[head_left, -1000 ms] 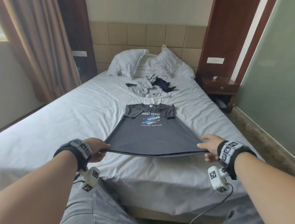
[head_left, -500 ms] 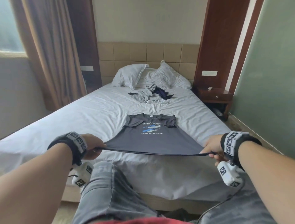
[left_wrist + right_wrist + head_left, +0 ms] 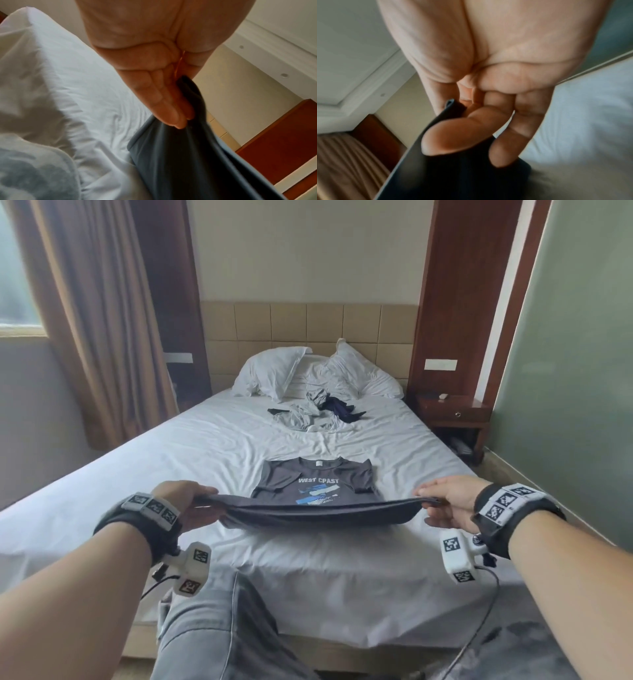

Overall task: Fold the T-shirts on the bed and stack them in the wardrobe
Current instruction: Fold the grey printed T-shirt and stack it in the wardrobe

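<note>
My left hand (image 3: pixel 186 501) and right hand (image 3: pixel 445 503) each pinch a hem corner of the grey T-shirt (image 3: pixel 318 484), equally near, hem lifted crosswise; its long axis runs straight away to the collar flat on the bed (image 3: pixel 205 446).

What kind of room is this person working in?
Probably a hotel bedroom: a white-sheeted double bed with a tan padded tile headboard, rumpled white pillows, and a dark wooden bedside table beside a wall switch panel.
</note>
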The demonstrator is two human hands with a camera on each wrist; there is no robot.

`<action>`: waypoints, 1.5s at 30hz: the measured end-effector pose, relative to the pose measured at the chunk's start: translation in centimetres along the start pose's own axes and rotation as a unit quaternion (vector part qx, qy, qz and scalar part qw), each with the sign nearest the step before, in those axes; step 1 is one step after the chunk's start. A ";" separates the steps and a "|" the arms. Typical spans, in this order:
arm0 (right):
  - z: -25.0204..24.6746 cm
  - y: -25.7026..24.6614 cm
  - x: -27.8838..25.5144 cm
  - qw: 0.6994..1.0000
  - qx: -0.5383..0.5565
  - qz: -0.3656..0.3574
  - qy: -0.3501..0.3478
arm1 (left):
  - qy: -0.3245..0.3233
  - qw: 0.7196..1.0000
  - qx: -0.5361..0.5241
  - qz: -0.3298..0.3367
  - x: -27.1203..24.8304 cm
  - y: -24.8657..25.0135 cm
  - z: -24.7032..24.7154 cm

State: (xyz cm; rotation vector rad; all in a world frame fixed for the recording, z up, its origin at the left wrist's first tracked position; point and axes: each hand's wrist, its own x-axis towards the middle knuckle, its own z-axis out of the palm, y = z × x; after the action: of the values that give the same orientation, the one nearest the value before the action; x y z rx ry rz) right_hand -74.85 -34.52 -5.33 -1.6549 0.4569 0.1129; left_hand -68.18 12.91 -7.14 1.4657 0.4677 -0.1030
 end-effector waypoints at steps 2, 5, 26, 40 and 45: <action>0.0 0.1 1.5 0.999 0.047 -0.003 0.015 | 0.003 1.000 -0.016 -0.004 0.9 0.1 0.9; 0.1 0.4 4.2 0.993 0.113 -0.005 0.036 | 0.010 1.000 -0.002 -0.004 2.3 0.0 2.3; 4.3 -2.6 25.2 0.977 0.160 -0.018 0.141 | 0.019 0.997 -0.077 0.003 24.1 2.5 10.2; 6.7 -3.8 40.0 0.965 0.025 0.007 0.260 | 0.043 0.993 0.023 -0.105 38.9 3.4 15.0; 5.9 -3.3 45.1 0.963 -0.015 0.033 0.267 | 0.060 0.991 0.060 -0.100 42.5 4.4 16.5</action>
State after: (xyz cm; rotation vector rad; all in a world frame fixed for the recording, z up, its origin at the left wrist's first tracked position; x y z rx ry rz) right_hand -31.36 -38.84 -18.23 -1.6933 0.9220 -0.2883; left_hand -24.13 6.44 -18.02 1.5460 0.7164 -0.2055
